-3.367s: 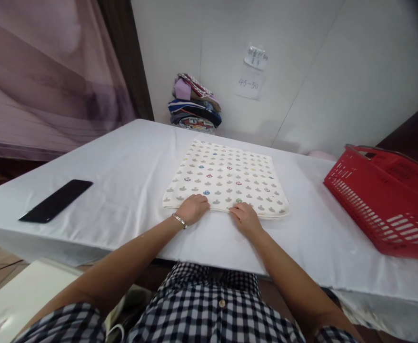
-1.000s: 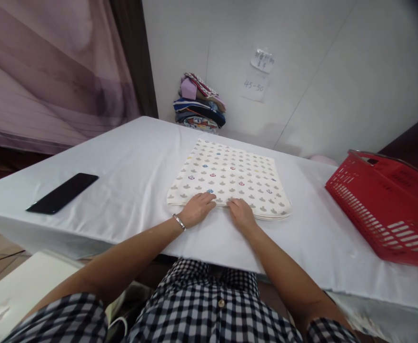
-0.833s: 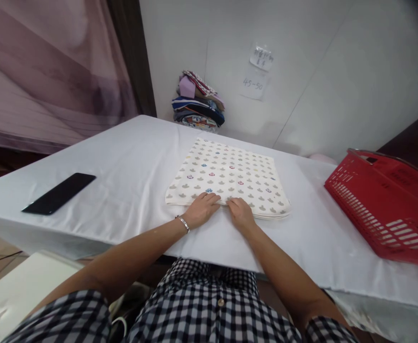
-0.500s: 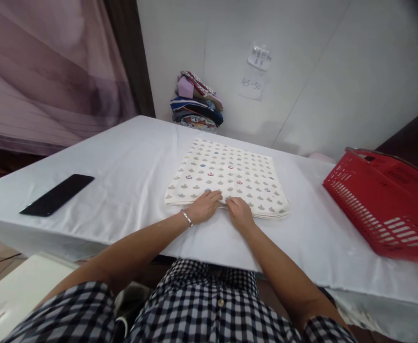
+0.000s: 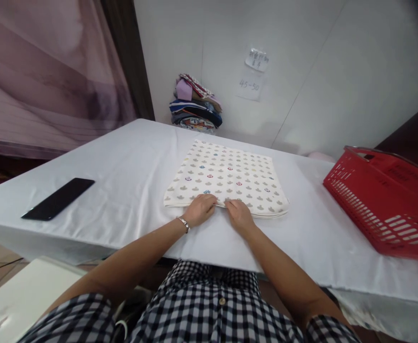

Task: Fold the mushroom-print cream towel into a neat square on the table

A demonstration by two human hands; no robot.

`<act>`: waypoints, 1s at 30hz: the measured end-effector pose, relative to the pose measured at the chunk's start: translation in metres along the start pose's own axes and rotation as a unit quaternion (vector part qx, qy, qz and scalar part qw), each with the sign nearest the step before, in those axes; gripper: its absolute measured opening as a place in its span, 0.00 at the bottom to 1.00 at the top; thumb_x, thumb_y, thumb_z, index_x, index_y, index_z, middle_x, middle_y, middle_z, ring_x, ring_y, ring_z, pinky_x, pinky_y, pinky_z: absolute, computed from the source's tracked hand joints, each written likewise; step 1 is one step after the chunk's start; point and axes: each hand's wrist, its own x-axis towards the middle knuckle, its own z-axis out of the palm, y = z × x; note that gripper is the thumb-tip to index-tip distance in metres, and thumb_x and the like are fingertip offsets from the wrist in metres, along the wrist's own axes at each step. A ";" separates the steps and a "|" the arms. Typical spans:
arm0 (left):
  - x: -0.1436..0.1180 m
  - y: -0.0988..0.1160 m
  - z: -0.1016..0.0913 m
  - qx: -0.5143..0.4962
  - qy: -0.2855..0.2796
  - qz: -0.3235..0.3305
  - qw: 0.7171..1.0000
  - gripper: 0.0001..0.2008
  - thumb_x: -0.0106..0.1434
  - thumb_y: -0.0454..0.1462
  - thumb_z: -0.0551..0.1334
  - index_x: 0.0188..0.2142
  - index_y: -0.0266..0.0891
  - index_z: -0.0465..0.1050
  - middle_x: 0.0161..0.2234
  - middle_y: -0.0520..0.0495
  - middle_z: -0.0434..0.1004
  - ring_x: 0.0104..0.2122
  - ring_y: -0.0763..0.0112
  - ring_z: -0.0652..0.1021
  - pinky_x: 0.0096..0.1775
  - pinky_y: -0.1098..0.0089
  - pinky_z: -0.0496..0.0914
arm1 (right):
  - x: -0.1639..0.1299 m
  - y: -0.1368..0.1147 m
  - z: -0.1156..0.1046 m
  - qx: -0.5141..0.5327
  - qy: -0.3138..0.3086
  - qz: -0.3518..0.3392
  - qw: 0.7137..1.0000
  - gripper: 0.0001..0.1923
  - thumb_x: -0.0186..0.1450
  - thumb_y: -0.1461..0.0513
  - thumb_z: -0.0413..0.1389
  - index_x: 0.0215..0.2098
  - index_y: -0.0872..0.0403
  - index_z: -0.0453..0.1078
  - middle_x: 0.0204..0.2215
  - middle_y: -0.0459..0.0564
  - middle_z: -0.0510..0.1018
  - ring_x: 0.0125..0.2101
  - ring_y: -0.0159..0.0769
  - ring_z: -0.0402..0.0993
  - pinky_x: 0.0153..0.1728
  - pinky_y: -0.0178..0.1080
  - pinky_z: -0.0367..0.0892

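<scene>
Where both forearms reach forward over the near edge of the table (image 5: 130,162), the left hand (image 5: 201,208) and the right hand (image 5: 240,215) sit close together, almost touching, at the near edge of a folded cloth (image 5: 226,176). Each hand has its fingers curled down onto that edge; the fingertips appear to pinch the cloth's near hem, though whether layers are actually gripped cannot be told. A bracelet (image 5: 183,222) circles the left wrist. The cloth lies flat on the white table cover, directly ahead of the hands, cream with rows of small printed marks, roughly square, extending away from the fingers. Well to the left of the left hand, a dark phone (image 5: 58,198) lies flat near the table edge. Well to the right of the right hand, a red basket (image 5: 383,200) rests on the table. Beyond the cloth, against the wall, a stack of folded clothes (image 5: 194,104) stands. Above and to the right of it, paper notes (image 5: 252,75) hang on the wall.
</scene>
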 end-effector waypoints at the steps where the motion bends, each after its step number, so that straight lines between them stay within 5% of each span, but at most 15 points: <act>1: -0.001 0.000 0.000 0.011 -0.007 0.007 1.000 0.07 0.60 0.31 0.53 0.37 0.39 0.65 0.38 0.48 0.72 0.39 0.69 0.72 0.45 0.65 0.64 | 0.000 0.001 -0.001 -0.003 0.000 0.001 1.000 0.15 0.65 0.68 0.44 0.47 0.56 0.66 0.36 0.54 0.72 0.36 0.39 0.64 0.37 0.39 0.59; 7: 0.002 0.009 0.002 0.109 -0.050 0.011 0.993 0.12 0.61 0.30 0.52 0.45 0.37 0.64 0.37 0.45 0.73 0.39 0.65 0.72 0.41 0.64 0.63 | -0.002 0.005 0.001 -0.009 -0.014 -0.008 1.000 0.16 0.64 0.69 0.44 0.47 0.56 0.67 0.34 0.54 0.72 0.34 0.39 0.64 0.35 0.38 0.60; 15: 0.017 0.010 0.012 0.140 -0.083 0.023 0.986 0.09 0.62 0.31 0.51 0.38 0.38 0.69 0.34 0.46 0.72 0.36 0.65 0.70 0.39 0.64 0.63 | -0.009 0.014 -0.001 -0.052 -0.026 -0.020 0.998 0.14 0.65 0.67 0.46 0.48 0.56 0.65 0.36 0.52 0.72 0.36 0.37 0.64 0.36 0.38 0.58; 25: 0.016 0.001 0.009 0.121 -0.079 0.052 0.988 0.12 0.63 0.32 0.50 0.41 0.39 0.69 0.38 0.45 0.73 0.38 0.64 0.71 0.40 0.65 0.63 | -0.080 0.086 -0.049 -0.116 -0.008 0.021 0.993 0.15 0.64 0.69 0.47 0.48 0.57 0.66 0.40 0.55 0.74 0.39 0.38 0.67 0.39 0.40 0.60; 30: 0.015 -0.006 0.015 0.104 -0.068 0.054 0.991 0.13 0.63 0.33 0.50 0.42 0.39 0.70 0.39 0.45 0.73 0.39 0.63 0.71 0.41 0.64 0.64 | -0.109 0.109 -0.076 -0.071 0.043 0.088 0.993 0.18 0.62 0.70 0.46 0.49 0.56 0.66 0.47 0.56 0.72 0.49 0.41 0.63 0.48 0.46 0.57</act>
